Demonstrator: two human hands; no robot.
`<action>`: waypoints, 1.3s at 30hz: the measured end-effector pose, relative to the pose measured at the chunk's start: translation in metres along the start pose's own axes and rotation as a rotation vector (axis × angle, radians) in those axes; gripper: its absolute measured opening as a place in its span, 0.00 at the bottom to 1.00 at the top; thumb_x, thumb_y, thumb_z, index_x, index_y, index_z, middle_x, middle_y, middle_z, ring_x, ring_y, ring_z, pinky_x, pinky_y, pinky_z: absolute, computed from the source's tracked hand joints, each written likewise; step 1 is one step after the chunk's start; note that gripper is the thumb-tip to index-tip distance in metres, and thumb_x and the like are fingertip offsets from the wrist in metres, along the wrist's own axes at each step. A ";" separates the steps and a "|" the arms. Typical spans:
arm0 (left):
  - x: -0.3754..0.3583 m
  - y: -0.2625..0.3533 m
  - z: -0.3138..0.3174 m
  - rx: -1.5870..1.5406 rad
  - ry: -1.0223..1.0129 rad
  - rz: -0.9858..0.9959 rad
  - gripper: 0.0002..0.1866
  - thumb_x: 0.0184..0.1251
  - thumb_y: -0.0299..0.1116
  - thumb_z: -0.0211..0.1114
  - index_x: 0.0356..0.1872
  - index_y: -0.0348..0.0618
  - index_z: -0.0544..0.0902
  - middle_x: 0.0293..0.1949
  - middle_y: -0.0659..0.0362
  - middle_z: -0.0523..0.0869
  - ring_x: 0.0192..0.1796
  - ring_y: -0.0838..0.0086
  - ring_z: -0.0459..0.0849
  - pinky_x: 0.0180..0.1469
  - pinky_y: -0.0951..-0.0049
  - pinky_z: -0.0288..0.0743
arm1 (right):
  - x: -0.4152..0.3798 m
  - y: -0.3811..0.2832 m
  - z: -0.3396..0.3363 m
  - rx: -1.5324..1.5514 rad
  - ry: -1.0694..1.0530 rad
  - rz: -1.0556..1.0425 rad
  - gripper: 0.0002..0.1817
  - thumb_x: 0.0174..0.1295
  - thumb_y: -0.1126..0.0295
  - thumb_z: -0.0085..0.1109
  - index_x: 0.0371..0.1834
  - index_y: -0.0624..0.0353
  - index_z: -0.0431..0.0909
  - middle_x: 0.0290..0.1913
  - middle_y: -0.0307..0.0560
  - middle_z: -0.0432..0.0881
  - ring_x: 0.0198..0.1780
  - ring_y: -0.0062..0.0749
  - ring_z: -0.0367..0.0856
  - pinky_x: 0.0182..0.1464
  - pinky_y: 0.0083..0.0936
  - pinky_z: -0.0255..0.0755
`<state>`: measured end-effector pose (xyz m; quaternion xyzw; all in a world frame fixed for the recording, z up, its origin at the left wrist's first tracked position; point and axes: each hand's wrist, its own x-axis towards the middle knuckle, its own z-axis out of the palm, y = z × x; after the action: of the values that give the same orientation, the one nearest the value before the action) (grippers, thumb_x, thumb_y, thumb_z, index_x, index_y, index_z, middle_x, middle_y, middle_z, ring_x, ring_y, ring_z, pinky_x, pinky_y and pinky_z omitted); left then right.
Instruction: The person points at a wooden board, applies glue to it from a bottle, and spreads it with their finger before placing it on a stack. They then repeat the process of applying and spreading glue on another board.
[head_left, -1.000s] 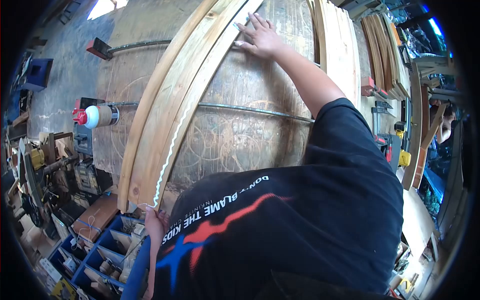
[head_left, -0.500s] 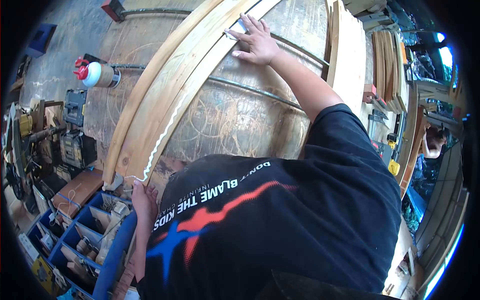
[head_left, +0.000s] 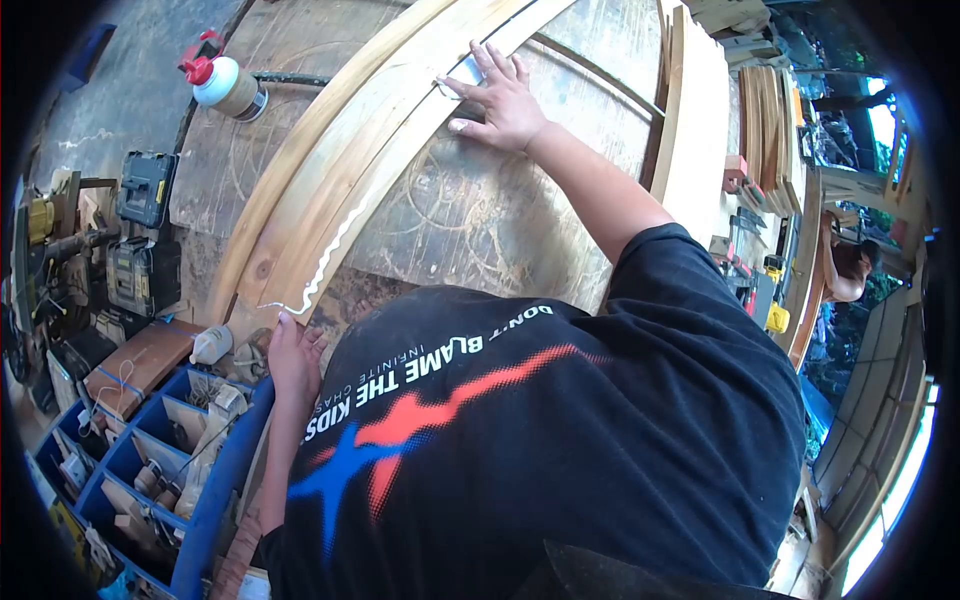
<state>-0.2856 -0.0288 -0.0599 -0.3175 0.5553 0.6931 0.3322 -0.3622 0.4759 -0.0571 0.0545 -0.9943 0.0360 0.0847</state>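
Several long curved wooden strips lie side by side; a wavy white bead of glue (head_left: 331, 250) runs along the near strip (head_left: 375, 195) and bends across its lower end. At that end is my left hand (head_left: 293, 358), one fingertip against the edge beside the glue and the other fingers bent, partly hidden. My right hand (head_left: 497, 108) rests farther up the same strips, fingers spread. Beneath its fingertips is a small whitish patch (head_left: 466, 72) that I cannot make out. A white bottle with a red cap (head_left: 228, 88) stands left of the strips.
The strips lie on a worn wooden table (head_left: 440, 225) with metal bars across it. A blue compartment box (head_left: 190, 455) of wood scraps and black tool cases (head_left: 146, 190) are at left. Stacked boards (head_left: 693, 130) stand at right. Another person (head_left: 848, 270) is at far right.
The view has shifted, so the bottle sits farther right and higher in it. My left hand stays at the strip's end, and my right hand still rests on the strips.
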 end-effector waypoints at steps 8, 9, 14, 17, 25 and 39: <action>0.000 0.007 -0.025 0.097 -0.172 -0.072 0.28 0.85 0.55 0.52 0.68 0.39 0.73 0.51 0.55 0.84 0.43 0.73 0.85 0.46 0.71 0.80 | -0.012 -0.069 0.001 -0.023 0.010 0.027 0.39 0.62 0.26 0.55 0.77 0.22 0.73 0.86 0.65 0.47 0.86 0.65 0.42 0.82 0.65 0.32; -0.001 0.007 -0.034 0.100 -0.177 -0.067 0.30 0.85 0.56 0.52 0.69 0.39 0.73 0.52 0.54 0.84 0.43 0.73 0.85 0.46 0.71 0.80 | -0.014 -0.078 0.001 -0.024 0.009 0.027 0.39 0.62 0.26 0.55 0.77 0.22 0.73 0.86 0.65 0.47 0.86 0.65 0.42 0.82 0.66 0.32; -0.009 0.003 -0.090 0.095 -0.169 -0.055 0.34 0.84 0.60 0.50 0.71 0.38 0.72 0.53 0.55 0.84 0.44 0.73 0.85 0.47 0.71 0.80 | -0.022 -0.120 0.010 -0.021 0.019 0.042 0.39 0.62 0.26 0.54 0.77 0.22 0.72 0.86 0.65 0.47 0.86 0.65 0.42 0.82 0.65 0.32; -0.018 -0.001 -0.122 0.094 -0.111 -0.052 0.34 0.84 0.61 0.50 0.71 0.38 0.73 0.54 0.55 0.84 0.46 0.73 0.85 0.48 0.72 0.80 | -0.029 -0.145 0.013 -0.022 0.018 0.047 0.39 0.62 0.26 0.54 0.77 0.22 0.72 0.86 0.65 0.47 0.86 0.66 0.42 0.82 0.65 0.32; -0.024 -0.029 -0.180 0.077 -0.042 -0.121 0.32 0.84 0.56 0.54 0.72 0.39 0.72 0.58 0.54 0.84 0.51 0.70 0.84 0.53 0.68 0.79 | -0.050 -0.211 0.016 -0.004 0.049 0.100 0.40 0.62 0.26 0.54 0.77 0.24 0.73 0.86 0.67 0.44 0.87 0.66 0.40 0.83 0.62 0.31; 0.018 -0.001 -0.051 -0.179 -0.821 -0.043 0.37 0.74 0.42 0.53 0.82 0.41 0.57 0.79 0.52 0.68 0.72 0.62 0.73 0.70 0.58 0.72 | -0.060 -0.255 0.024 0.087 0.147 0.160 0.37 0.61 0.29 0.59 0.74 0.23 0.76 0.85 0.70 0.49 0.86 0.68 0.42 0.83 0.60 0.32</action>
<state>-0.2922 -0.0762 -0.0844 -0.0544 0.3075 0.8006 0.5114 -0.2780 0.2275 -0.0749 -0.0244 -0.9840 0.0899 0.1520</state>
